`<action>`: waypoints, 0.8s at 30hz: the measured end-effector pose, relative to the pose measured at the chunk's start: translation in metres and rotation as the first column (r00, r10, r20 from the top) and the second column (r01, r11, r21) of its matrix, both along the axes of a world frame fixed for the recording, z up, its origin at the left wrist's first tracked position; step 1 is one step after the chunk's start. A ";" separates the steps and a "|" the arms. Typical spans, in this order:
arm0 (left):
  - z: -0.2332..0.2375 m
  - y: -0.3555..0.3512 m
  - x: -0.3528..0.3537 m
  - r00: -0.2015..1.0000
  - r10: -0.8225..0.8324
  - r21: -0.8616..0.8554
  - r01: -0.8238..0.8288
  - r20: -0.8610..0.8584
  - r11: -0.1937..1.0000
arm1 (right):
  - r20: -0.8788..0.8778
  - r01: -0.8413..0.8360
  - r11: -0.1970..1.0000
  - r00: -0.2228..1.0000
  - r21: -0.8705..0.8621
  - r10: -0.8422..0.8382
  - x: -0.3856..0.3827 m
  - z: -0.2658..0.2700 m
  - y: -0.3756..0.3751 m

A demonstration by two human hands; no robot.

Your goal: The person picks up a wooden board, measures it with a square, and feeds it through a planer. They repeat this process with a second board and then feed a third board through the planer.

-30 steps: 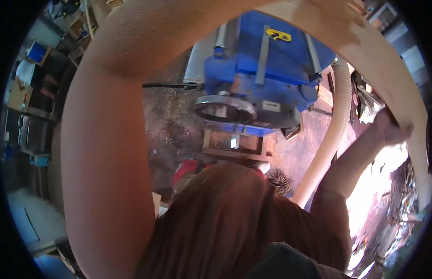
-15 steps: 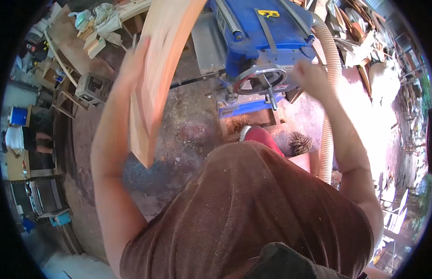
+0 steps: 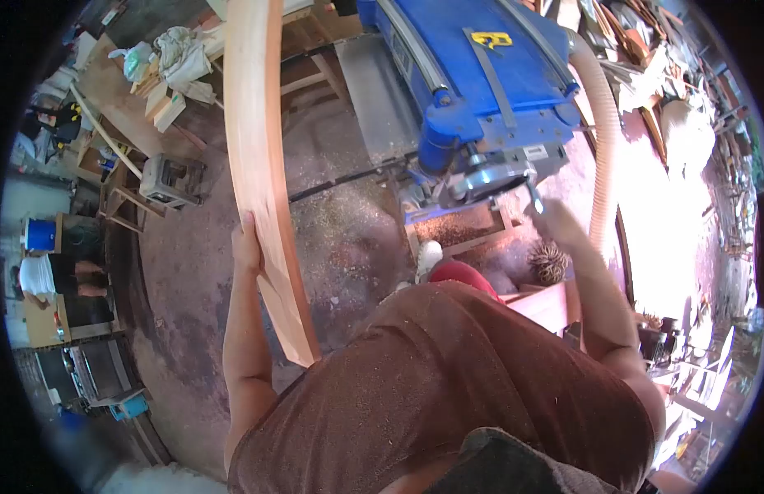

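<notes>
A long, thick wooden board runs from the top of the view down to beside my body, its lower end cut at an angle. My left hand is closed around its left edge, thumb on the upper face. On the right stands a blue planer-like machine with a metal handwheel on its near side. My right hand, slightly blurred, is closed at the wheel's crank handle. A yellow tool lies on top of the machine.
A ribbed hose runs down the machine's right side. Wood scraps are heaped at upper right. A small stool-like stand and a cloth bundle are at left. Another person is at far left. Shavings litter the floor.
The board has come down towards my body, its lower end shifting right. My right hand has dropped to the crank handle, which has swung to the right. The view has shifted.
</notes>
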State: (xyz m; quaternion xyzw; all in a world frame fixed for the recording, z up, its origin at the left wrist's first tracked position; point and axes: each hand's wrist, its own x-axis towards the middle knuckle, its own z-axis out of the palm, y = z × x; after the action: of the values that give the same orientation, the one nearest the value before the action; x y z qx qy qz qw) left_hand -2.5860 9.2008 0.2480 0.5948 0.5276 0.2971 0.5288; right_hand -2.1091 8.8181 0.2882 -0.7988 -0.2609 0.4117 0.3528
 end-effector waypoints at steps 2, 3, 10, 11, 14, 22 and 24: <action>-0.014 0.005 -0.012 0.999 0.017 0.014 -0.016 -0.045 1.000 | 0.111 -0.019 0.995 0.993 -0.096 0.030 -0.018 -0.071 0.021; -0.019 0.009 -0.017 0.996 0.022 0.029 -0.020 -0.089 0.999 | 0.074 -0.115 0.993 0.990 -0.021 0.116 -0.034 -0.089 0.032; -0.035 0.003 -0.053 0.972 0.103 -0.058 -0.117 -0.213 0.991 | -0.240 -0.120 0.914 0.944 0.388 0.226 -0.075 -0.121 0.065; -0.044 0.009 -0.067 0.964 0.052 -0.045 -0.066 -0.261 0.997 | -0.313 -0.109 0.952 0.929 0.285 0.200 -0.072 -0.082 0.067; -0.031 0.015 -0.088 0.931 -0.053 -0.033 0.044 -0.362 0.998 | -0.337 -0.141 0.990 0.932 0.000 0.133 -0.064 -0.091 0.055; -0.042 0.164 -0.142 0.802 -0.300 -0.126 0.276 -0.516 0.953 | -0.039 0.271 0.960 0.961 -0.063 -0.274 -0.089 -0.110 0.037; -0.041 0.209 -0.139 0.755 -0.389 -0.193 0.339 -0.527 0.921 | 0.021 0.382 0.924 0.924 -0.019 -0.382 -0.110 -0.099 0.040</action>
State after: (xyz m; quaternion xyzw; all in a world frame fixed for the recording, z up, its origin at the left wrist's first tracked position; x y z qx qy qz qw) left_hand -2.7255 9.4100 0.2068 0.7231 0.5444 -0.0201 0.4247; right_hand -2.2194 8.8577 0.1897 -0.8418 -0.0987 0.3313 0.4147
